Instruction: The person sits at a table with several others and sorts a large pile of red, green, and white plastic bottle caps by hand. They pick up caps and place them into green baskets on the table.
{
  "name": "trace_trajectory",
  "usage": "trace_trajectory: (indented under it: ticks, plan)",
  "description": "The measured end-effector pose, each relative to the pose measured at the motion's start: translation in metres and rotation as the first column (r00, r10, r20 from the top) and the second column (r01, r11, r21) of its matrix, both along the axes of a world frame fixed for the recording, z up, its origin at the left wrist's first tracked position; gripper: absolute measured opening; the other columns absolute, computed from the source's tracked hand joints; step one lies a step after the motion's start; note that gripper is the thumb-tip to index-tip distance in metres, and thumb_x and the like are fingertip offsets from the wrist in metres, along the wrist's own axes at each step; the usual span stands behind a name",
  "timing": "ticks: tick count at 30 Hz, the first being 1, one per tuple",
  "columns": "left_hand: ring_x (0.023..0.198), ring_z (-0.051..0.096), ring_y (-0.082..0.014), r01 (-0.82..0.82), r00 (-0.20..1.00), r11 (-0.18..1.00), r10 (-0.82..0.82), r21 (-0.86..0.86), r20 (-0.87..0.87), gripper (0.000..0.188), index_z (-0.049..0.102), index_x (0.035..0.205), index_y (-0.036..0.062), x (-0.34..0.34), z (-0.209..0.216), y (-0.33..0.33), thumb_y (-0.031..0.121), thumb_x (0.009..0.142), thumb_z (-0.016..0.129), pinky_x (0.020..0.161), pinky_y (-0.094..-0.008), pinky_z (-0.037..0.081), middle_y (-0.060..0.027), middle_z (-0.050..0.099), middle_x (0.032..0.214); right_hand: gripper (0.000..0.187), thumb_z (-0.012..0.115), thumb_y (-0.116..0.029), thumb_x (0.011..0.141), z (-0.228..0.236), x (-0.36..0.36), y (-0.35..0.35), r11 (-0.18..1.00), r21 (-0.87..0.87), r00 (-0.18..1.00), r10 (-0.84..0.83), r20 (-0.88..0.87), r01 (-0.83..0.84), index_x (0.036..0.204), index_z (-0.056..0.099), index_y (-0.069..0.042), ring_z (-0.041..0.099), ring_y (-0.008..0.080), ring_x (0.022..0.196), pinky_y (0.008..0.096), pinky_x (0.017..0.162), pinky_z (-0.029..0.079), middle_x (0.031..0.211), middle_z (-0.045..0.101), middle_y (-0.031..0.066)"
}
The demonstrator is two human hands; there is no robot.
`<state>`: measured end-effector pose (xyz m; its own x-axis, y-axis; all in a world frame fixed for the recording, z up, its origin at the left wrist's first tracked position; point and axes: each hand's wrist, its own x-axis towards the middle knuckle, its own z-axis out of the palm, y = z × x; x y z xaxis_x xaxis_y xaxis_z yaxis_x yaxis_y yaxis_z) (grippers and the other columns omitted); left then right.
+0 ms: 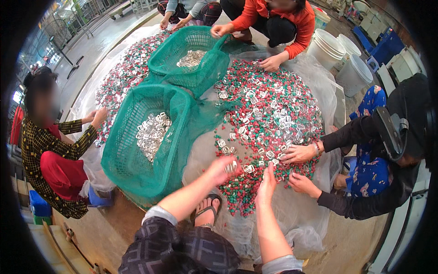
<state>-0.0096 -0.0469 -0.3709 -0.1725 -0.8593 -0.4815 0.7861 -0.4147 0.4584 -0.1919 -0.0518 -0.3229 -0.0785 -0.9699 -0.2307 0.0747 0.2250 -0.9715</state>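
Fingers (238, 170) hold shiny, silvery, slotted buckles (231, 167).

A: Buckles (286, 119): metal by the look, smooth, bright gloss where light strikes.
B: Coloured pellets (242, 201) among them: mostly matt. Plastic or stone, cannot tell.
A: Near basket (119, 155): moulded plastic, perforated wall, low sheen.
B: Netting (210, 119) draped on it: fine, soft mesh, synthetic-looking, dull.
A: Ground sheet (200, 157): thin, sheer, creased, faint shine.
B: Lidded buckets (325, 48): hard plastic, smooth. Bare floor (342, 237): hard, matt, stained.
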Motion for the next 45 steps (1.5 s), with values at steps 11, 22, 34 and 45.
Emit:
trace_trajectory:
  ticks: [11,22,34,45]
  plan:
    - [0.114,0.04,-0.0443,-0.558,0.808,0.772,0.589,-0.305,0.011,0.084,-0.001,0.137,0.0073,0.134,0.18,-0.154,0.025,0.082,0.061,0.093,-0.048,0.041,-0.0261,0.017,0.135,0.043,0.055,-0.019,0.085,-0.007,-0.03,-0.007,0.946,0.291,0.984,-0.167,0.057,0.144,0.125,0.048,-0.005,0.034,0.0017,0.051,0.0183,0.044,0.027,0.065,0.04,-0.008]
    - [0.078,0.06,-0.0227,0.245,-0.168,0.966,-0.041,0.082,0.985,0.033,0.064,0.095,0.006,0.052,-0.033,-0.078,0.019,0.066,0.074,0.071,-0.0349,0.048,-0.0111,0.059,0.088,0.029,0.055,-0.019,0.084,-0.046,-0.063,-0.003,0.953,0.276,0.984,-0.081,-0.159,0.123,0.111,0.059,-0.007,0.052,0.0079,0.075,0.0206,0.06,0.041,0.09,0.059,0.0005]
    - [0.07,0.053,-0.0188,0.421,-0.055,0.9,-0.104,0.117,0.993,0.018,0.052,0.067,0.0044,0.039,-0.046,-0.065,0.005,0.061,0.069,0.063,-0.032,0.046,-0.0071,0.052,0.076,0.01,0.057,-0.01,0.083,-0.046,-0.064,-0.005,0.912,0.337,0.969,-0.245,-0.013,0.235,0.089,0.062,-0.005,0.051,0.004,0.062,0.0175,0.053,0.039,0.074,0.058,-0.0018]
    - [0.085,0.061,-0.0295,0.289,-0.39,0.911,-0.168,0.294,0.905,0.024,0.06,0.087,0.0092,-0.002,-0.021,-0.073,0.024,0.07,0.069,0.072,-0.0375,0.048,-0.0132,0.064,0.088,0.016,0.055,-0.014,0.084,-0.056,-0.074,0.001,0.907,0.401,0.979,-0.18,0.099,0.126,0.094,0.059,-0.003,0.057,0.01,0.061,0.0212,0.052,0.045,0.077,0.061,0.0046]
